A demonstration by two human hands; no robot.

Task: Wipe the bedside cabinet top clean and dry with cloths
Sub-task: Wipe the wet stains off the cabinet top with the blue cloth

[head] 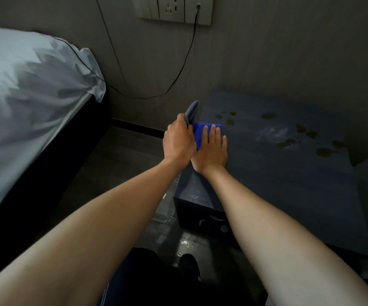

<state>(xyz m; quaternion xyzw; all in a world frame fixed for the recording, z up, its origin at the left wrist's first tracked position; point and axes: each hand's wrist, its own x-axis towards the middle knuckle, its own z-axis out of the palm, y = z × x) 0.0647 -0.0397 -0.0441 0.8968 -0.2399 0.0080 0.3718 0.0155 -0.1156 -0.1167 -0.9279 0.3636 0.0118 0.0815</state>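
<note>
Two cloths in use, both judged soft and light, best pressed under a flat palm. Blue cloth (202, 131) lies at the cabinet top (277, 173) left edge; right hand (211, 149) presses it, fingers straight. Left hand (178, 144) grips the grey cloth (192, 111). Stains (306, 133) remain further right.

Open cabinet top (277, 173) rightward, wall (289, 51) behind, bed (24, 96) left.
</note>
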